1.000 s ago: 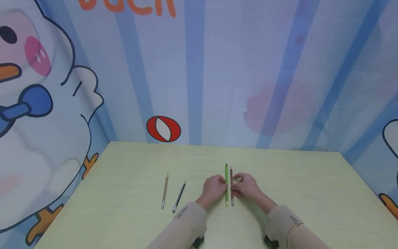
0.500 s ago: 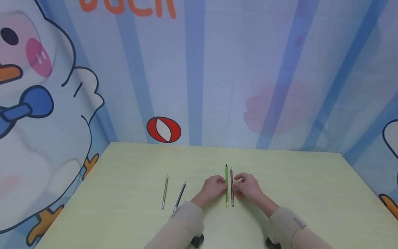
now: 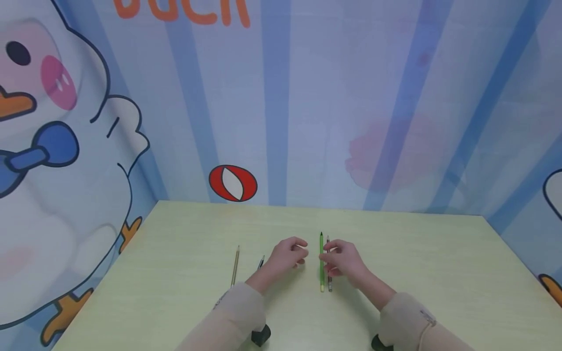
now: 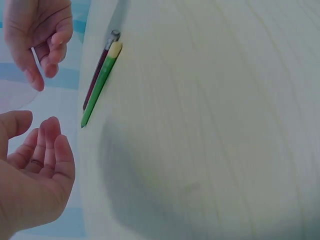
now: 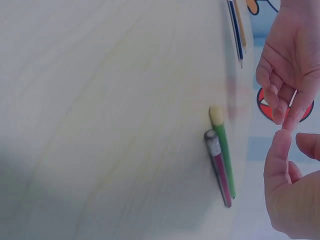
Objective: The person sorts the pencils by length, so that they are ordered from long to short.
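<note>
A green pencil (image 3: 322, 280) and a dark red pencil (image 3: 330, 284) lie side by side on the table, nearly parallel and with a narrow gap in the head view. My right hand (image 3: 347, 260) is over them with fingers loosely bent, its thumb and fingertips partly covering both. The right wrist view shows that hand (image 5: 292, 190) with nothing gripped. To the left of the pencils is my left hand (image 3: 286, 256), apart from them, its fingers relaxed and holding nothing. In the left wrist view the same hand (image 4: 42, 175) has its palm and fingers spread loosely.
On the left lie a gold pencil (image 3: 235, 263) and a dark blue pencil (image 3: 261, 262), both partly hidden by my left arm and sleeve. A cartoon-printed cloth (image 3: 316, 107) hangs behind the far edge of the pale table (image 3: 408, 243).
My left hand has let go of the green pencil and drawn away to the left. The right hand has shifted slightly left, over the pencils, which stay about where they were.
</note>
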Available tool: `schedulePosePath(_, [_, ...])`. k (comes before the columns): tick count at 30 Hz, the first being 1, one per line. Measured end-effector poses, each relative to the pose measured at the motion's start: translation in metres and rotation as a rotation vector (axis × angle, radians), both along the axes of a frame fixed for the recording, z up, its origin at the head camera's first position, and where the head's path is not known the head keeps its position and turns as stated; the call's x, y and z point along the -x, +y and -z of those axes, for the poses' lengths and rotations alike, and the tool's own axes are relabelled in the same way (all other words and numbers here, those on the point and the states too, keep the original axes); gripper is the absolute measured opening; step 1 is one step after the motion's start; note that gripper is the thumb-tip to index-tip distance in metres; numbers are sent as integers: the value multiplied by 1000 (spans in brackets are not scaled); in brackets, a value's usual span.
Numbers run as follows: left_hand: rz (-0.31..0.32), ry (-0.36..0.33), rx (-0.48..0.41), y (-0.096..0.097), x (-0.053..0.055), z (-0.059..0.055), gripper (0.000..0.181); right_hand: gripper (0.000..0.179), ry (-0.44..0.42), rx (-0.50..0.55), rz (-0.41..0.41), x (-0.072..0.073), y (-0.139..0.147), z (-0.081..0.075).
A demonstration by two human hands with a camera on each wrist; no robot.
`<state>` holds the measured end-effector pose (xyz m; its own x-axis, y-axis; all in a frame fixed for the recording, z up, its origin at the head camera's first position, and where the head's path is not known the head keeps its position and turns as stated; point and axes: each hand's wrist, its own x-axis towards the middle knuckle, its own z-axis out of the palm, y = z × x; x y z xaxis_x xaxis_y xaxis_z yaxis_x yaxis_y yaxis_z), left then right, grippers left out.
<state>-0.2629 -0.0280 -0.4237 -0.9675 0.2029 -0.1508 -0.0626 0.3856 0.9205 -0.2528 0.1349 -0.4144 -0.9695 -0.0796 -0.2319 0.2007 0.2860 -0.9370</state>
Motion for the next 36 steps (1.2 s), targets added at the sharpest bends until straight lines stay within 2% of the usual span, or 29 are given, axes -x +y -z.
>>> schedulePosePath(3, [-15,23,15,-13,2,-4,29,29,-2,44,-16,-5,-9,-4])
schedulePosePath(8, [-60,69,92,-39,2,-10,30,32,-11,98,-84,-11,-26,-7])
schedulePosePath(14, [-143,87,168,-70,2,-13,32,35,-18,131,-143,-13,-47,-3])
schedulePosePath(21, [-242,77,237,-98,-3,-12,34,38,-9,141,-175,-13,-69,3])
schedulePosePath(26, [-296,47,290,-115,-9,-8,34,39,14,105,-195,-11,-85,7])
schedulePosePath(36, [-313,-11,316,-137,-17,6,36,33,57,2,-237,-8,-110,20])
